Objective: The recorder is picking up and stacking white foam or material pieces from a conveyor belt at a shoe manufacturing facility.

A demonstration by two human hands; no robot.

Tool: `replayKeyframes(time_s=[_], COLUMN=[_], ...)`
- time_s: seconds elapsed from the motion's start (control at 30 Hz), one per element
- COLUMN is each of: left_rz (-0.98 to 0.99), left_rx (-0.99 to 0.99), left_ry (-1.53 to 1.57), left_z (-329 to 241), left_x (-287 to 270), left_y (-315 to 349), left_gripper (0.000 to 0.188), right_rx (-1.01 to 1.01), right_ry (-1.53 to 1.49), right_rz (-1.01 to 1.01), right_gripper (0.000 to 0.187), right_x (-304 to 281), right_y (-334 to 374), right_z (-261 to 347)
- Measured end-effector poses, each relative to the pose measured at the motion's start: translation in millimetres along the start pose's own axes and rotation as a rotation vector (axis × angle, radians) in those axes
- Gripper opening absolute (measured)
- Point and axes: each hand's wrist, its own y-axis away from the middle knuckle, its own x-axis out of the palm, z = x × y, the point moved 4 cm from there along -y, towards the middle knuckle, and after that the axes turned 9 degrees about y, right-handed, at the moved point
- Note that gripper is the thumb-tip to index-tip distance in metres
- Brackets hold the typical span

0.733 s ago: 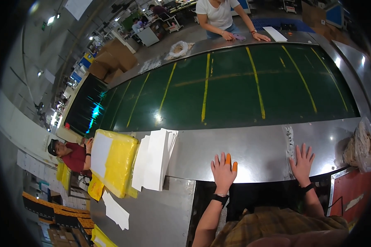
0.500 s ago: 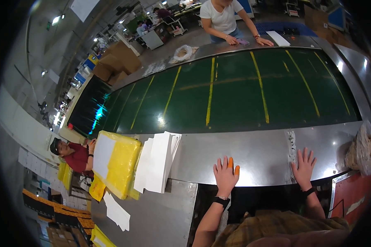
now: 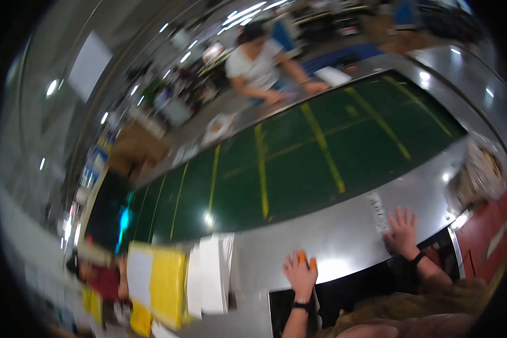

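My left hand (image 3: 300, 274) lies palm down at the front edge of the metal table (image 3: 281, 242), orange covers on two of its fingers. Its fingers are apart and nothing is in them. My right hand (image 3: 401, 231) rests flat on the same table with fingers spread, beside a strip of clear tape with dark marks (image 3: 378, 214). Beyond both hands runs a green conveyor belt (image 3: 287, 163) crossed by yellow lines. To the left of my left hand stands a stack of white sheets or cards (image 3: 211, 276), against a yellow plastic-wrapped pack (image 3: 169, 284).
Across the belt a person in a white top (image 3: 259, 67) has both hands on the far ledge, near a white sheet (image 3: 333, 75). Another person in dark red (image 3: 104, 279) is at the far left. A plastic bag (image 3: 476, 174) sits on the right, above a red panel (image 3: 484, 236).
The view has swung and tilted, blurring the picture, so the belt now slopes up to the right. Both hands remain flat on the table's edge, fingers apart.
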Motion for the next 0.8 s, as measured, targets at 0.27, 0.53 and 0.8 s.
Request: replayKeyframes(time_s=[0.27, 0.53, 0.8], left_rz=[-0.021, 0.091, 0.055], left_rx=[-0.007, -0.016, -0.113], left_ry=[-0.041, -0.013, -0.048], left_z=[-2.3, -2.1, 13.0], left_x=[3.3, 9.1, -10.3], left_y=[1.4, -9.7, 6.7], left_gripper=[0.042, 0.050, 0.050], right_rx=[-0.133, 0.094, -0.006], right_ry=[-0.059, 0.065, 0.033], right_rz=[-0.181, 0.101, 0.235], right_gripper=[0.065, 0.071, 0.069], right_x=[-6.7, 18.0, 6.5], right_y=[-3.0, 6.0, -12.2], right_z=[2.3, -16.6, 16.8])
